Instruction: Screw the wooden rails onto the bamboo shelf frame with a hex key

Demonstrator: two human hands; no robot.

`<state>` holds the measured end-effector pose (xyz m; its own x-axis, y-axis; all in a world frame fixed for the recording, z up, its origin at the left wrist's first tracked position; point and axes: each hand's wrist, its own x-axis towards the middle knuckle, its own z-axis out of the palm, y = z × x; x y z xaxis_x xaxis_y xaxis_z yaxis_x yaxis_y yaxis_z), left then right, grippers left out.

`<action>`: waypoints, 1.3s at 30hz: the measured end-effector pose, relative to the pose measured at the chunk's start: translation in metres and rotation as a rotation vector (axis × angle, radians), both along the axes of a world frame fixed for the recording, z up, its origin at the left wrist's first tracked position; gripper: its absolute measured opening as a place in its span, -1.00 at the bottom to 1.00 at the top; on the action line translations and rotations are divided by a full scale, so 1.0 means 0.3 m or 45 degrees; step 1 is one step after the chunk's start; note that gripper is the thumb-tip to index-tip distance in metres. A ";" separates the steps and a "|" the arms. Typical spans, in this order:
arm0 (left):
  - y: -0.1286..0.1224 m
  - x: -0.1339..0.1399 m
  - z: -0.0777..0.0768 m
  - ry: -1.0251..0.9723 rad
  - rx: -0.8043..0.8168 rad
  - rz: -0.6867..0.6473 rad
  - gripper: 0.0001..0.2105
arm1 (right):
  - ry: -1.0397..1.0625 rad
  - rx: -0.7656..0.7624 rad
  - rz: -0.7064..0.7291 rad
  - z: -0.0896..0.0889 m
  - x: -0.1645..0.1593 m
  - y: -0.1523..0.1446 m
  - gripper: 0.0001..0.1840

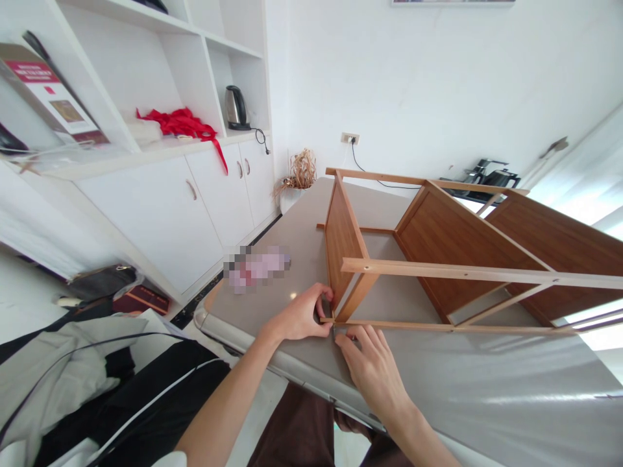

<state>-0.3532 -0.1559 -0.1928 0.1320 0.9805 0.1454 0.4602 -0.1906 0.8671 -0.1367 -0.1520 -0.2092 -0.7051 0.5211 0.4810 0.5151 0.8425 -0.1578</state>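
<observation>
A brown wooden shelf rack [413, 269] lies on its side on the grey table, its slim rails running off to the right. At the near left corner of the rack, my left hand [311, 314] is curled, thumb and fingers closed around the end of the lower rail. My right hand [372, 360] is just right of it, below the same rail, with thumb and fingertips pinched together. A small thin dark piece shows by the right fingertips at the rail, too small to name. The fingers hide the joint itself in part.
A blurred pinkish item [260, 267] lies on the table [302, 220] to the left. White cabinets hold a kettle [237, 107] and red cloth [182, 123]. Dried plants [302, 170] stand beyond the table. Dark clothes [160, 395] are piled at lower left.
</observation>
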 end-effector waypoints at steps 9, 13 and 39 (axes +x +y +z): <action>0.002 0.000 -0.010 0.022 0.025 0.016 -0.55 | 0.051 -0.145 0.012 0.010 -0.009 -0.001 -0.77; 0.003 0.001 -0.013 0.034 0.032 0.023 -0.54 | 0.072 -0.179 0.046 0.015 -0.008 0.009 -0.76; 0.002 -0.002 -0.011 0.017 0.036 0.008 -0.55 | -0.068 -0.076 0.064 0.007 0.034 -0.030 -0.80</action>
<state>-0.3538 -0.1554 -0.1961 0.1277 0.9769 0.1711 0.4732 -0.2116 0.8552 -0.1264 -0.1610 -0.2071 -0.7550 0.5112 0.4107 0.4815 0.8573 -0.1821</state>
